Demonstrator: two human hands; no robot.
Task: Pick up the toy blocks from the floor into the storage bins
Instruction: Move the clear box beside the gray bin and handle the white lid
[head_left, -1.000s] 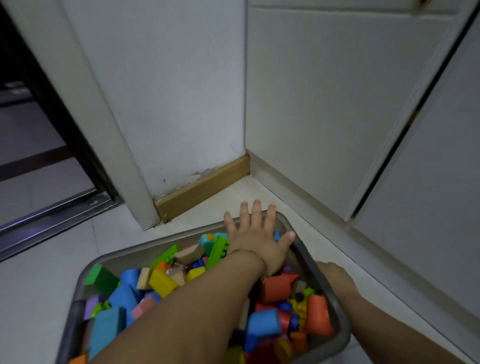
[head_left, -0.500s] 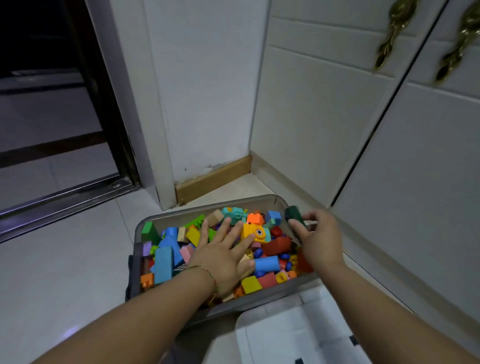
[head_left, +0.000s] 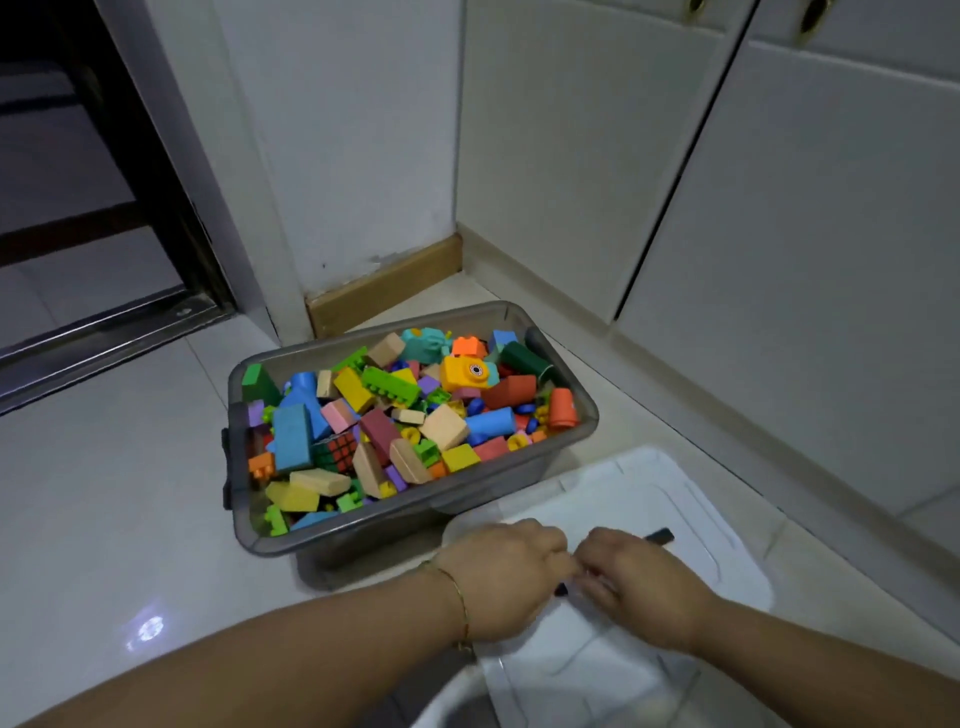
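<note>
Pale tiled floor (head_left: 130, 493) by corner cupboards (head_left: 779, 234) is carrying grey storage bin (head_left: 363, 535), w/ toy blocks (head_left: 405, 415) heaping inside. L hand (head_left: 511, 577) & R hand (head_left: 631, 582), touching each other, are gripping white lid (head_left: 675, 499) lying just in front of bin, fingers curled; exact hold blurred.

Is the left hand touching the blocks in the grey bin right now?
Apart. The head view shows the left hand down by the white lid, clear of the blocks, with the near wall of the grey bin between them.
</note>
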